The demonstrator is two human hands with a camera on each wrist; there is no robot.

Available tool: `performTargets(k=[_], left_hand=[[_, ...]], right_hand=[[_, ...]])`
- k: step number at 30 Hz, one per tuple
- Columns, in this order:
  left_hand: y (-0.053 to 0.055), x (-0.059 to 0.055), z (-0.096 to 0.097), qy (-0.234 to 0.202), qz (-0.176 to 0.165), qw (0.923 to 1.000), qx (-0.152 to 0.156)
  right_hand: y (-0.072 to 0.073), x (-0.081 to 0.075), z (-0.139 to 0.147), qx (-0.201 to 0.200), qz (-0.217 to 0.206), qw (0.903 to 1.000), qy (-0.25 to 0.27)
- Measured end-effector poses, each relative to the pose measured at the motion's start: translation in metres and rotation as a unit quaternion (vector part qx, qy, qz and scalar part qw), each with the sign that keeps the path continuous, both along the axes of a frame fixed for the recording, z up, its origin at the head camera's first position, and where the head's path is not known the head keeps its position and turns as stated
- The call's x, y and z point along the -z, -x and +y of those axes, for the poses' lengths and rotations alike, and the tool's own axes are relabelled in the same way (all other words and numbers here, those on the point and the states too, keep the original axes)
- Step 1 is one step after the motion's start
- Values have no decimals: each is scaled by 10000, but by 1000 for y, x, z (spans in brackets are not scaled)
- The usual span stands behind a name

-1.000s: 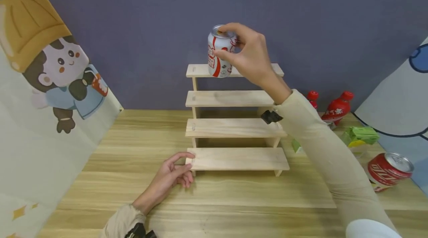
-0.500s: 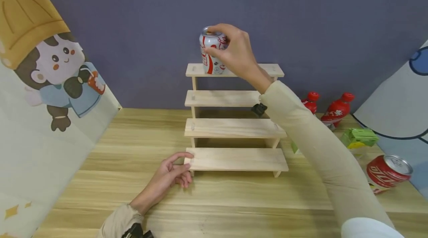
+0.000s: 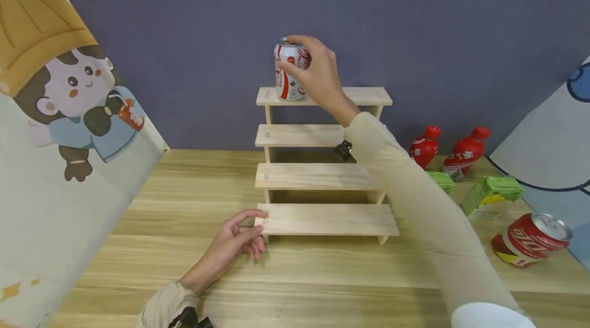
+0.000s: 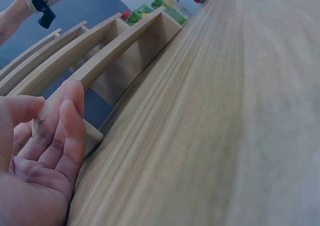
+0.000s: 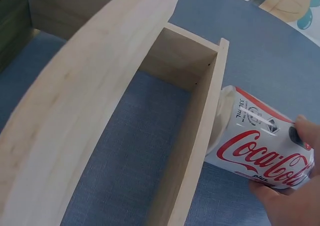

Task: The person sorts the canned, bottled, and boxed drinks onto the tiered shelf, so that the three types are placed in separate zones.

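A white and red Coca-Cola can [image 3: 289, 74] stands upright at the left part of the top step of a pale wooden four-tier rack [image 3: 322, 219]. My right hand [image 3: 318, 69] holds it, thumb on the near side and a finger over its lid. In the right wrist view the can's [image 5: 260, 141] base is right at the top board [image 5: 200, 136]. My left hand [image 3: 239, 236] pinches the left end of the lowest step between thumb and index finger. The left wrist view shows that hand [image 4: 45, 151] at the board's end, its other fingers below.
To the right of the rack stand two red-capped bottles [image 3: 463, 154], green cartons [image 3: 493, 195] and a red can [image 3: 530, 240], partly behind my right sleeve [image 3: 424, 205]. A dark blue wall [image 3: 193, 61] rises behind the rack. A cartoon-printed panel [image 3: 27, 189] borders the left.
My right hand has moved left and slightly back with the white can, bringing it down onto the top step. The left hand has kept its place on the lowest step.
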State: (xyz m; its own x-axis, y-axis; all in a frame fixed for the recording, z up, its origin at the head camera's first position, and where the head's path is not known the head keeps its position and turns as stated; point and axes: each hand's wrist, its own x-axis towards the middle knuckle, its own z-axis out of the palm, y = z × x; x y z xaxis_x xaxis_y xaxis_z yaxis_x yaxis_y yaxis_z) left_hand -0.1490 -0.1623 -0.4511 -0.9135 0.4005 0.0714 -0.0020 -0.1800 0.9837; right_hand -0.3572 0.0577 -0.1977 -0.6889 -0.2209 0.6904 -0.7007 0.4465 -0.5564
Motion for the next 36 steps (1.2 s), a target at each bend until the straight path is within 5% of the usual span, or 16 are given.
performTargets(k=[9,22,36], left_hand=[[1,-1,-12,6,8,10000,-85],[1,1,-15,44,-57,9998,-186],[0,-4,-25,41,-60,9999,-77]], right_hand=[[8,11,-16,-286,445,9986,69],[9,25,-26,-274,369,9985,284],[-17,37,-9,-147,985,9946,-279]])
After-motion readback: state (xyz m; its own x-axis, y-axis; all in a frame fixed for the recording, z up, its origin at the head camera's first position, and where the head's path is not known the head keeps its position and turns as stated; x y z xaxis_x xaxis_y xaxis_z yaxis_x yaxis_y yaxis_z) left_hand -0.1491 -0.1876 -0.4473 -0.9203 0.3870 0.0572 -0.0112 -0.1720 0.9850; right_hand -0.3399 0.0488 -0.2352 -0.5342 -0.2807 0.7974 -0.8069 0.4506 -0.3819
